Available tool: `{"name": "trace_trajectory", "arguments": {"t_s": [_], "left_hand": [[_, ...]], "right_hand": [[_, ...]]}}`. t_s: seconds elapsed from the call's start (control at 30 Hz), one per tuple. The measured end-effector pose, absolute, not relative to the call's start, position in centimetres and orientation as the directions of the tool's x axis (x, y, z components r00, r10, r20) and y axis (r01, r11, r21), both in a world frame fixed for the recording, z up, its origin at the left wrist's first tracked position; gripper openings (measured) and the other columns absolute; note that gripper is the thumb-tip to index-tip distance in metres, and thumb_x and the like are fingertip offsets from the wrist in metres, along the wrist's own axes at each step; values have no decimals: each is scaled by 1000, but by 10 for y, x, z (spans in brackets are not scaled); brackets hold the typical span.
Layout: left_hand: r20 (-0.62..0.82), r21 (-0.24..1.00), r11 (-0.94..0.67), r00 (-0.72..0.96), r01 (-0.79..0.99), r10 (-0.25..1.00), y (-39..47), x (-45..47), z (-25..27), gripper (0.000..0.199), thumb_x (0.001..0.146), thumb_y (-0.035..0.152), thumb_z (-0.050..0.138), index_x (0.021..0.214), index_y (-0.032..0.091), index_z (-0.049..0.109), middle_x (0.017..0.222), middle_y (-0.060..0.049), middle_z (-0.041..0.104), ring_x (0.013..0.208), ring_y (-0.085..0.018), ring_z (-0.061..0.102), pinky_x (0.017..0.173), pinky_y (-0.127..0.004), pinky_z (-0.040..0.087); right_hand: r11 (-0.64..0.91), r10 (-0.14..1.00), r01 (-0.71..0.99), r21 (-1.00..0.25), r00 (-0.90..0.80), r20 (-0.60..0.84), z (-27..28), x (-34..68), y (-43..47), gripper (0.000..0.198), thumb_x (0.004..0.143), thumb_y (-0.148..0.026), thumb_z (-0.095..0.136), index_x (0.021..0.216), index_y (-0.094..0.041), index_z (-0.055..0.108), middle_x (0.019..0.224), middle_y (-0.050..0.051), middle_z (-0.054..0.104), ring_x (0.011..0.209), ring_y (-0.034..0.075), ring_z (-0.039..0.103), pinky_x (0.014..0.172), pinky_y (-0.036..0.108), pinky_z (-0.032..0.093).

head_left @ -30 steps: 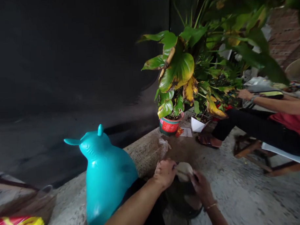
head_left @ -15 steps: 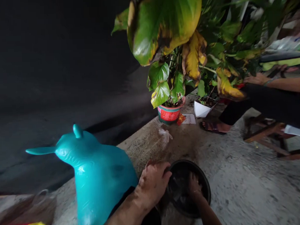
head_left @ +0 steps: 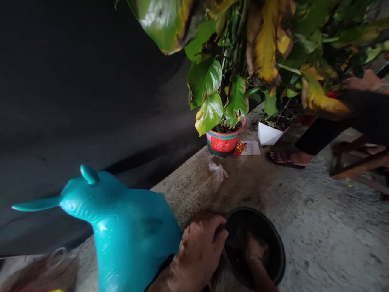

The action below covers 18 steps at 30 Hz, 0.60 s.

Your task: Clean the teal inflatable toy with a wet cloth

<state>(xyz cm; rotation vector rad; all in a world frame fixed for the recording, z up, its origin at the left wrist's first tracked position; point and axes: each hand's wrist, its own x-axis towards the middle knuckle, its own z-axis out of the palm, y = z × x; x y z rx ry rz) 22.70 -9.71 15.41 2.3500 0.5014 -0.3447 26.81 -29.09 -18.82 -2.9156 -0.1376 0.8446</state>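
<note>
A black round pot (head_left: pixel 274 241) stands on the concrete floor just in front of me. My left hand (head_left: pixel 198 252) grips its near-left rim, fingers curled over the edge. My right hand (head_left: pixel 254 252) reaches down inside the pot, dim and partly hidden against the dark interior, so I cannot tell whether it holds anything. A teal animal-shaped plastic figure (head_left: pixel 121 233) stands close to the left of my left arm.
A red patterned plant pot (head_left: pixel 224 141) and a white pot (head_left: pixel 269 134) stand farther back, with big green and yellow leaves (head_left: pixel 267 41) hanging overhead. Another person sits at the right, a sandalled foot (head_left: pixel 286 158) near a wooden stool (head_left: pixel 364 163). A dark sheet fills the left.
A second ago both hands held a pale lump above the pot. Now the left hand grips the rim, the right hand is down inside, and the view has moved closer under the leaves.
</note>
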Motion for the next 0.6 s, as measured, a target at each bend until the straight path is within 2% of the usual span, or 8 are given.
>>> {"name": "trace_trajectory", "arguments": {"t_s": [0.13,0.23,0.33,0.47,0.53,0.6], "left_hand": [[-390,589,-672,886,448,249,-99,232,155,26,85,29,54,108,34,65,109,6,70,107,-16,61,96,-30,45],[-397,587,-679,888,441,233,-101,236,155,26,85,30,54,108,34,65,109,6,70,108,-16,61,97,-30,44],[-395,579,-693,891,429,222,-104,236,156,26,86,31,53,109,34,65,109,5,70,107,-17,61,97,-31,45],[-372,585,-699,902,411,219,-106,233,154,25,86,32,53,109,35,64,109,6,70,107,-16,61,97,-31,44],[-373,584,-695,899,420,230,-105,231,153,26,86,32,53,109,36,64,110,6,70,107,-16,61,97,-31,45],[-382,576,-692,892,435,243,-103,230,152,27,85,32,53,110,35,64,111,5,70,109,-16,60,98,-31,44]], "right_hand": [[-987,119,49,-155,866,-486,-144,271,-309,60,80,-20,40,140,-20,37,124,14,60,116,28,55,99,58,32],[-974,129,32,-223,890,-437,-118,269,-325,60,80,-25,42,140,-22,36,123,11,60,114,24,56,99,44,37],[-957,105,-27,-288,895,-434,-115,269,-330,56,82,-24,44,138,-21,40,115,10,63,103,21,61,88,31,44],[-967,39,-92,-237,867,-496,-142,274,-315,43,86,-24,52,129,-19,49,107,9,64,97,21,62,83,35,48],[-969,22,-106,-221,861,-509,-157,276,-305,33,90,-33,56,120,-20,55,111,7,62,99,20,60,86,39,50],[-967,34,-94,-236,873,-487,-167,278,-297,32,90,-42,57,115,-21,56,117,6,58,101,19,58,87,41,50]]}}
